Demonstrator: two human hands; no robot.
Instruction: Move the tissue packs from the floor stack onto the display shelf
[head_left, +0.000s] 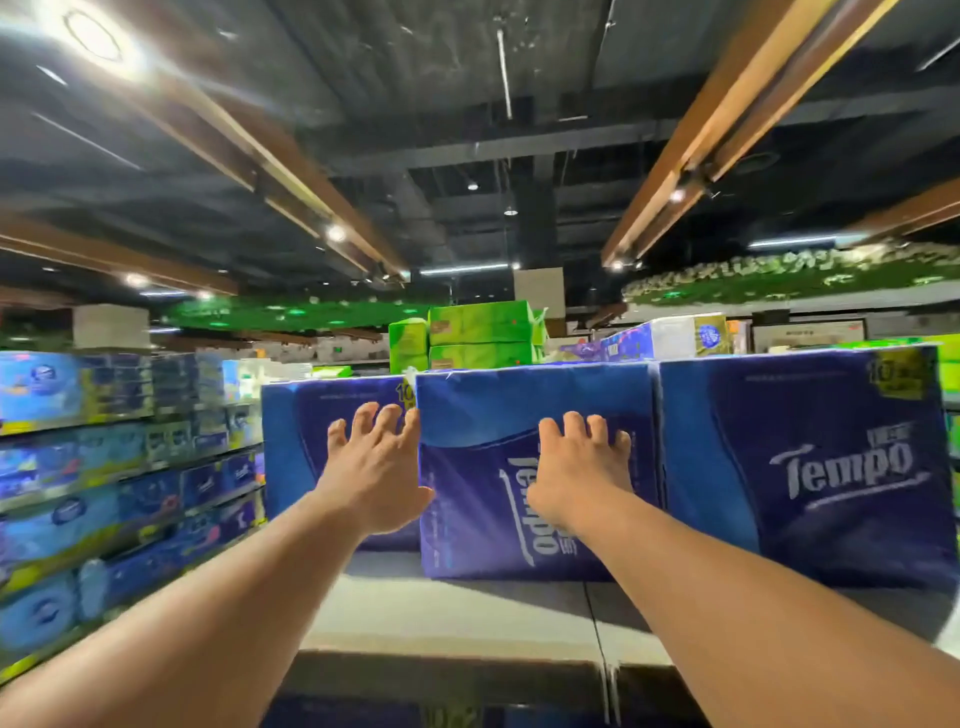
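Now both hands pressed spread fingers on the middle tissue pack (524, 493) upon the shelf (457, 618), left hand (376, 467) at nine o'clock, right hand (582, 467) central, best pushing evenly to square it

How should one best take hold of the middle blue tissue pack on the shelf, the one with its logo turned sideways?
Probably by its two upright side edges, coming from the front: the middle tissue pack is too broad for one hand. The right edge touches the right pack, so draw it forward first.
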